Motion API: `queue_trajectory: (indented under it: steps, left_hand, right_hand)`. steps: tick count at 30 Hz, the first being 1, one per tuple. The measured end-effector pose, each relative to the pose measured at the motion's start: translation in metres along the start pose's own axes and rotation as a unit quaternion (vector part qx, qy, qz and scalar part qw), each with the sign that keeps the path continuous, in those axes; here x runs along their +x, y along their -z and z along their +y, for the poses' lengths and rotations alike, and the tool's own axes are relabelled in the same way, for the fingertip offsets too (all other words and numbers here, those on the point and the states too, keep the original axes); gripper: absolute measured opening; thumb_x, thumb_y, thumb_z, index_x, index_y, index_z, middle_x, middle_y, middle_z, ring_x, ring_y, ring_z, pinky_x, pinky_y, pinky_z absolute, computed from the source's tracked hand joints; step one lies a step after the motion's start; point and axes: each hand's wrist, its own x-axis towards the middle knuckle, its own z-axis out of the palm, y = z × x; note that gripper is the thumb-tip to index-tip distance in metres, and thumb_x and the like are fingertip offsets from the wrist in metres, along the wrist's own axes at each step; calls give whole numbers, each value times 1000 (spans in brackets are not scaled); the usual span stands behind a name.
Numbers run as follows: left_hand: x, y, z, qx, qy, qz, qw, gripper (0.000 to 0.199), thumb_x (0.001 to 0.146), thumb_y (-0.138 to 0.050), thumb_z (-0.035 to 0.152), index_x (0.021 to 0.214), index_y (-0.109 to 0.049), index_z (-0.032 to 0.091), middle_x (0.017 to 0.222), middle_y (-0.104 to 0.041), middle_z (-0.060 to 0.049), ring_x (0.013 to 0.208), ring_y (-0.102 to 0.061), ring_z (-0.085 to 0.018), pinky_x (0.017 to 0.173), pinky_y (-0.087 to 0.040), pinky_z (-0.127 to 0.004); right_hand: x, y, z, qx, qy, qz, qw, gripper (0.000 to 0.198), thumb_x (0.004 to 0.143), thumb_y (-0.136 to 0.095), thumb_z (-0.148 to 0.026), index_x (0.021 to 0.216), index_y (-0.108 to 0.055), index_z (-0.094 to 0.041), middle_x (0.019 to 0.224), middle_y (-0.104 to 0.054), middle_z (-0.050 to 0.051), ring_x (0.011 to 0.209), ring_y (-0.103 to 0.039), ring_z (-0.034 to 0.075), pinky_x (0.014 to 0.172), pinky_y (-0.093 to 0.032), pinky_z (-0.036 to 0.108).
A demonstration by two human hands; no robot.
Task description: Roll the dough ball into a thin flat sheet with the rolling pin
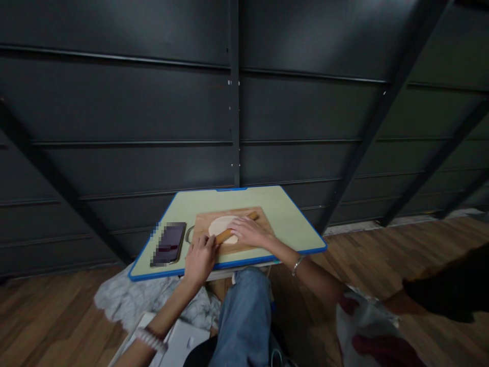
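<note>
A wooden rolling pin [224, 236] lies slantwise across a flat, pale sheet of dough [218, 223] on a wooden cutting board [263, 247]. My left hand [200, 257] is closed around the pin's near left end, at the board's front left corner. Over the pin's right half rests my right hand [246, 230], gripping it from above with the fingers reaching over the dough. Beyond that hand the pin's far end sticks out. Part of the dough is hidden under the pin and my right hand.
The board lies on a pale yellow folding table [298, 224] with a blue rim. A phone [170, 243] is left of the board's metal handle [189, 233]. A dark panelled wall [183, 112] rises behind. Crumpled white cloth [130, 295] lies below left; a dark shape [446, 285] is at right.
</note>
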Motion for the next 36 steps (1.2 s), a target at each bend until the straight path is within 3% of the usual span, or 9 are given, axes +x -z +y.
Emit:
queue_trajectory:
  steps: [4,7,15,22,26,31,36]
  left_hand:
    - [-8,-6,-1,25,-13,10,1000,36,93,-34,26,125,-49,17,100,-58,-9,94,-51,-23,77,-41,-33]
    - [-10,-8,-2,22,-9,15,1000,34,93,-35,25,122,-51,16,98,-58,-9,94,-52,-23,78,-41,-33]
    - [-2,-6,-16,46,15,22,999,32,92,-34,25,112,-57,16,97,-59,-11,90,-52,-26,76,-40,-37]
    - [11,-10,-32,71,46,-16,996,37,91,-31,21,119,-54,14,102,-60,-14,92,-52,-27,75,-41,-39]
    - [23,-12,-38,66,64,-18,996,38,92,-29,25,119,-52,12,102,-61,-14,92,-54,-27,74,-42,-38]
    - [23,-4,-33,63,51,-26,996,35,89,-33,18,116,-54,13,106,-61,-13,95,-55,-26,75,-44,-36]
    - [13,-2,-24,18,1,-50,999,56,79,-36,3,132,-43,20,123,-55,-11,106,-54,-23,83,-44,-35]
  right_hand:
    - [9,-15,-15,1,34,12,999,34,94,-42,-25,125,-52,-16,129,-54,9,123,-43,19,105,-29,39]
    - [19,-20,-21,2,23,20,1000,38,96,-37,-29,130,-47,-15,135,-49,9,129,-37,19,106,-28,40]
    - [74,-37,-6,-37,41,-23,998,34,95,-35,-21,121,-56,-13,135,-50,10,131,-35,19,109,-25,40]
    - [127,-59,4,63,-70,-92,991,36,97,-29,-32,125,-51,-23,138,-47,-1,133,-31,19,110,-21,49]
    - [147,-54,6,90,-150,-98,980,45,99,-22,-39,122,-52,-14,135,-49,9,130,-35,23,106,-25,53]
    - [136,-52,0,81,-186,-73,977,48,98,-21,-43,119,-54,-14,130,-54,11,127,-39,23,106,-25,51]
    - [89,-46,-8,11,-158,10,987,36,97,-30,-31,116,-57,-15,122,-60,11,120,-47,21,105,-30,41]
